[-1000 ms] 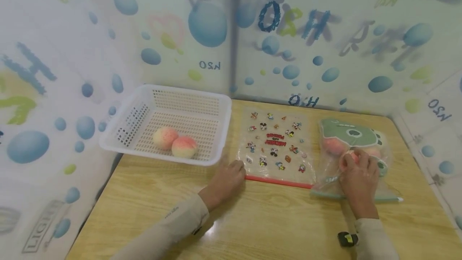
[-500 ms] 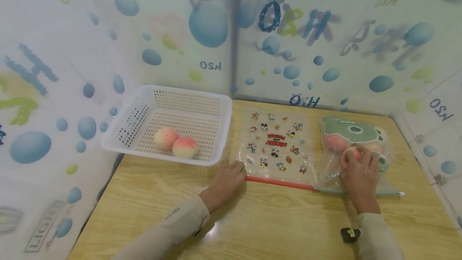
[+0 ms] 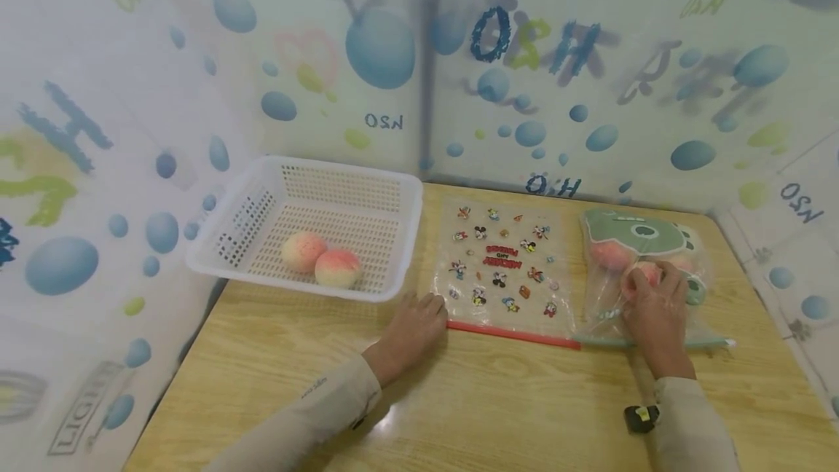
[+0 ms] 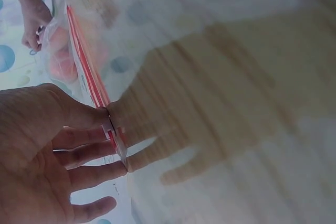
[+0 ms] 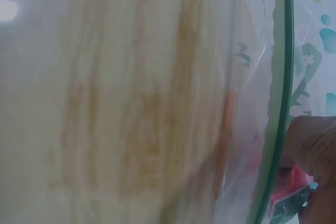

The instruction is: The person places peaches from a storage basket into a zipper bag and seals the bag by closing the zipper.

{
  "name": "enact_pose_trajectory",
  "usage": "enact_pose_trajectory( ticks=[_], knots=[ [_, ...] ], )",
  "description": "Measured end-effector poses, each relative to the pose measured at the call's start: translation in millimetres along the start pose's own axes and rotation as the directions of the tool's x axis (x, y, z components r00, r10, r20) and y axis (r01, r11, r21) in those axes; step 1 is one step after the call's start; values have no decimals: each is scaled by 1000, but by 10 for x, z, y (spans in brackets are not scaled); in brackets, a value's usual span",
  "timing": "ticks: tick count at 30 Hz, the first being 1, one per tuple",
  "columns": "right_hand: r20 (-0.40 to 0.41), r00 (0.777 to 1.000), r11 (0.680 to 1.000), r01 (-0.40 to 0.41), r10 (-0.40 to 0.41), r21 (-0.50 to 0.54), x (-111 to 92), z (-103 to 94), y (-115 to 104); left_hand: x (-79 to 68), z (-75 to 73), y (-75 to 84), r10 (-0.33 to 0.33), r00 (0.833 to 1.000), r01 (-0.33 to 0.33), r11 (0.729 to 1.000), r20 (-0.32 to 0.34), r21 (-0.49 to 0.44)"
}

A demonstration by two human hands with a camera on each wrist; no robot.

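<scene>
At the near left corner of a clear zip bag (image 3: 494, 319) with a red zip (image 4: 89, 66), my left hand (image 3: 411, 330) pinches the bag's edge between thumb and fingers. This bag lies flat and is printed with small cartoon figures. To its right lies a second clear zip bag (image 3: 603, 228) with a green print and green zip (image 5: 283, 77); it has several peaches (image 3: 611, 256) inside. My right hand (image 3: 658, 315) grips one peach (image 3: 639, 279) at this bag, its fingers curled round it. Whether the fingers are inside the bag, I cannot tell.
A white perforated plastic basket (image 3: 406, 239) stands at the back left with two peaches (image 3: 337, 268) in it. Patterned walls (image 3: 393, 144) border the wooden table (image 3: 511, 406) at the back and sides. A small black object (image 3: 641, 418) is beside the right sleeve.
My right hand and the peach-filled bag have shifted slightly away from me, toward the back of the table. The left hand keeps its hold on the red-zip bag.
</scene>
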State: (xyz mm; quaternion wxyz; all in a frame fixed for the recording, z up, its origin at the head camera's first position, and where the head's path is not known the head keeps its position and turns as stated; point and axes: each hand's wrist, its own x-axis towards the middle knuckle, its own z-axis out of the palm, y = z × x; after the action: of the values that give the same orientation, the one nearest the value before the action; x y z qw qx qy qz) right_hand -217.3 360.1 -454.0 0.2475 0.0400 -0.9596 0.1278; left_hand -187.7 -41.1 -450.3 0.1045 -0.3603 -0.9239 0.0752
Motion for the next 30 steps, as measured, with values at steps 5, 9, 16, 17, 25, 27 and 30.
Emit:
enact_pose_trajectory(
  ticks=[5, 9, 16, 17, 25, 27, 30],
  knots=[
    [44, 999, 1000, -27, 26, 13, 2, -28, 34, 15, -9, 2, -4, 1000, 4, 1000, 20, -26],
    [38, 999, 1000, -13, 12, 23, -19, -59, 55, 18, -42, -10, -12, 1000, 14, 998, 22, -59],
    [-44, 997, 996, 66, -63, 64, -160, -103, 113, 19, -39, -19, -22, 1000, 24, 996, 23, -84],
    [-51, 996, 995, 71, -68, 72, -180, -108, 118, 14, -34, -20, -23, 1000, 25, 996, 19, -86],
    [95, 995, 997, -45, 39, 61, -309, -163, 121, -9, -33, -36, -20, 1000, 21, 994, 10, -109],
    [138, 989, 997, -67, 59, 50, -338, -190, 109, -15, -32, -37, -21, 1000, 21, 993, 9, -118],
    [143, 988, 996, -72, 65, 46, -365, -229, 81, -24, -27, -34, -24, 1000, 25, 990, 8, -137]
  ],
)
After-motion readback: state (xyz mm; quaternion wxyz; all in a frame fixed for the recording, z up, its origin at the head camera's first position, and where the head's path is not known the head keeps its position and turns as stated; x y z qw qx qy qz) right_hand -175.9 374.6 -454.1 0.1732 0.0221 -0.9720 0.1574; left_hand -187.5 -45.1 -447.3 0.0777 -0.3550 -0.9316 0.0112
